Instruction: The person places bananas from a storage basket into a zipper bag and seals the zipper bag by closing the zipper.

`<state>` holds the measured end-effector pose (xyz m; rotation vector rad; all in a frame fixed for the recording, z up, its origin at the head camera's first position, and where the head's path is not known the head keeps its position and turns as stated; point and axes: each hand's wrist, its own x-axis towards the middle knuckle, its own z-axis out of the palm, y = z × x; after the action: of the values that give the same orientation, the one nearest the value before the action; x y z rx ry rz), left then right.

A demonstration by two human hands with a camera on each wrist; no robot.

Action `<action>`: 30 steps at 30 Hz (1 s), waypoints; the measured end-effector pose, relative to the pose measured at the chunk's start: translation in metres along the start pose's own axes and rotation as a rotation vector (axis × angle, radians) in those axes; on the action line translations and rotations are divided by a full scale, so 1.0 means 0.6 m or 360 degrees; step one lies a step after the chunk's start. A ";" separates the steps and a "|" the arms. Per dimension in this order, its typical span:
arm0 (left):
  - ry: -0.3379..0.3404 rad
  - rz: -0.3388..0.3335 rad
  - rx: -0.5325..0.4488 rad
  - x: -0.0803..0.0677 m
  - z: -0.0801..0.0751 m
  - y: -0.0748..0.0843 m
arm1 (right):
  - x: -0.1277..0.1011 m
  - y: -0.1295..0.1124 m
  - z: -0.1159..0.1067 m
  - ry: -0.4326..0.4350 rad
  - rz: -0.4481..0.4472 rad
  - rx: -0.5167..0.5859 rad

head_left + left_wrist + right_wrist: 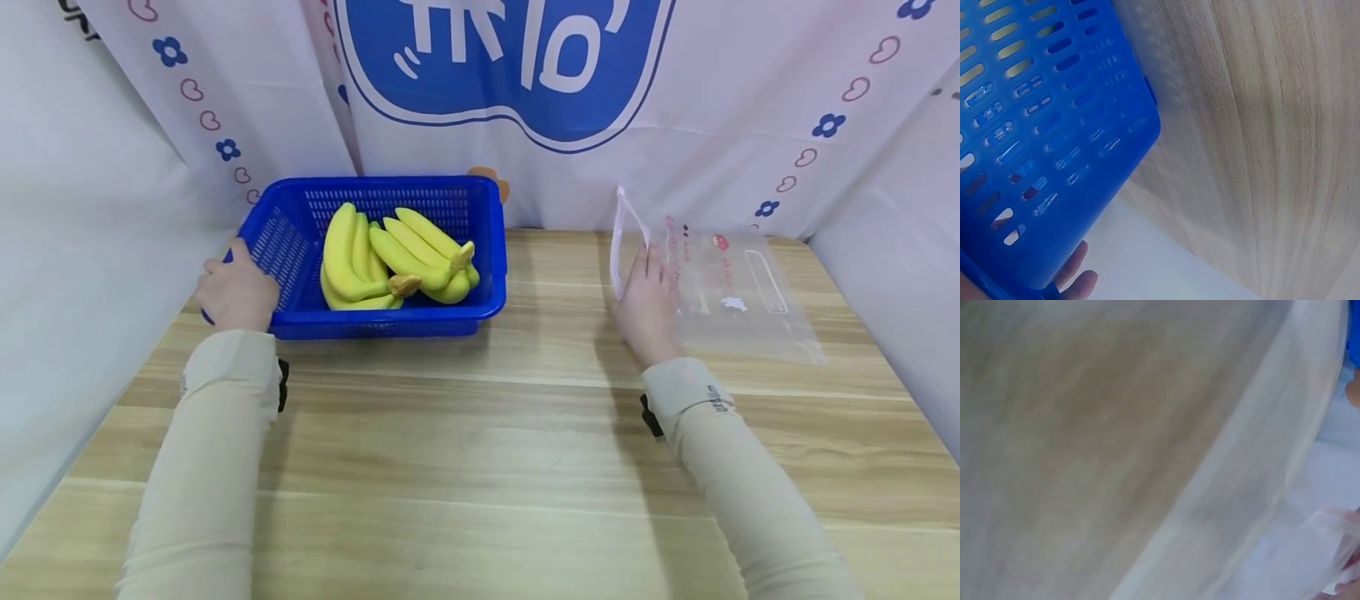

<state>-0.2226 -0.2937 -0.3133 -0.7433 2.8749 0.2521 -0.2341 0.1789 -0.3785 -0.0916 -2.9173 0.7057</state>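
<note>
A blue slotted plastic basket (375, 318) stands at the back left, its near side slightly off the table. My left hand (238, 290) grips its left end; in the left wrist view, fingertips (1082, 284) show beyond the basket's rim. Two bunches of yellow bananas, one on the left (341, 254) and one on the right (423, 250), lie inside. My right hand (648, 308) holds a clear plastic zip bag (750, 325) near its white-edged mouth, which gapes. The right wrist view is blurred, with only part of the bag and fingers at its lower right corner.
The wood-grain table (480, 467) extends in front of both arms. A white printed curtain (720, 150) hangs close behind the basket and bag, and white cloth walls (82, 217) flank the table.
</note>
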 end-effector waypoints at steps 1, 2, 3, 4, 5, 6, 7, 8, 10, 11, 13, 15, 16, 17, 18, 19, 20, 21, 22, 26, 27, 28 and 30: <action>0.0000 -0.0002 -0.0003 0.000 0.000 0.000 | -0.001 -0.001 -0.001 0.0008 -0.0008 0.0028; 0.0002 -0.0004 -0.0004 0.000 0.000 0.000 | -0.001 -0.002 -0.003 0.0023 -0.0020 0.0041; 0.0003 -0.0006 -0.0007 0.000 0.000 0.000 | -0.001 -0.003 -0.004 0.0042 -0.0031 0.0050; 0.0006 -0.0007 -0.0010 0.000 0.000 0.000 | -0.001 -0.004 -0.005 0.0062 -0.0044 0.0047; 0.0009 -0.0008 -0.0013 0.000 0.000 0.000 | -0.001 -0.005 -0.006 0.0090 -0.0052 0.0040; 0.0012 -0.0009 -0.0014 0.000 0.000 -0.001 | 0.000 -0.006 -0.007 0.0121 -0.0058 0.0035; 0.0015 -0.0009 -0.0018 -0.001 0.000 -0.001 | 0.000 -0.007 -0.009 0.0150 -0.0059 0.0035; 0.0019 -0.0009 -0.0021 -0.001 0.000 -0.001 | 0.001 -0.008 -0.010 0.0173 -0.0058 0.0038; 0.0027 -0.0009 -0.0025 -0.002 0.001 -0.001 | 0.002 -0.010 -0.013 0.0228 -0.0057 0.0067; 0.0031 -0.0009 -0.0028 -0.002 0.001 -0.002 | 0.003 -0.011 -0.014 0.0261 -0.0062 0.0077; 0.0040 -0.0007 -0.0029 -0.003 0.002 -0.002 | 0.003 -0.012 -0.017 0.0309 -0.0082 0.0088; 0.0048 -0.0002 -0.0030 -0.003 0.003 -0.003 | 0.003 -0.013 -0.019 0.0365 -0.0117 0.0089; 0.0054 0.0001 -0.0032 -0.003 0.003 -0.003 | 0.003 -0.013 -0.021 0.0386 -0.0137 0.0082; 0.0058 0.0004 -0.0033 -0.003 0.004 -0.003 | 0.002 -0.014 -0.023 0.0403 -0.0157 0.0068; 0.0062 0.0007 -0.0036 -0.003 0.004 -0.003 | 0.001 -0.014 -0.024 0.0414 -0.0171 0.0063; 0.0064 0.0009 -0.0037 -0.003 0.004 -0.004 | 0.001 -0.014 -0.025 0.0428 -0.0187 0.0056; 0.0066 0.0010 -0.0036 -0.004 0.004 -0.004 | 0.001 -0.015 -0.027 0.0433 -0.0199 0.0053; 0.0065 0.0010 -0.0034 -0.004 0.004 -0.004 | 0.001 -0.015 -0.028 0.0437 -0.0209 0.0045; 0.0063 0.0009 -0.0031 -0.004 0.003 -0.004 | 0.001 -0.016 -0.029 0.0444 -0.0222 0.0046; 0.0044 0.0001 -0.0010 -0.004 0.002 -0.004 | 0.001 -0.018 -0.033 0.0483 -0.0280 -0.0002; 0.0038 -0.0001 -0.0007 -0.004 0.002 -0.004 | 0.000 -0.018 -0.034 0.0495 -0.0290 -0.0025; 0.0035 -0.0002 -0.0006 -0.005 0.002 -0.004 | -0.001 -0.020 -0.035 0.0502 -0.0297 -0.0045; 0.0036 -0.0002 -0.0009 -0.005 0.002 -0.005 | -0.002 -0.023 -0.038 0.0503 -0.0290 -0.0091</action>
<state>-0.2186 -0.2945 -0.3141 -0.7541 2.8963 0.2537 -0.2298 0.1765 -0.3523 0.0524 -2.6023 0.5249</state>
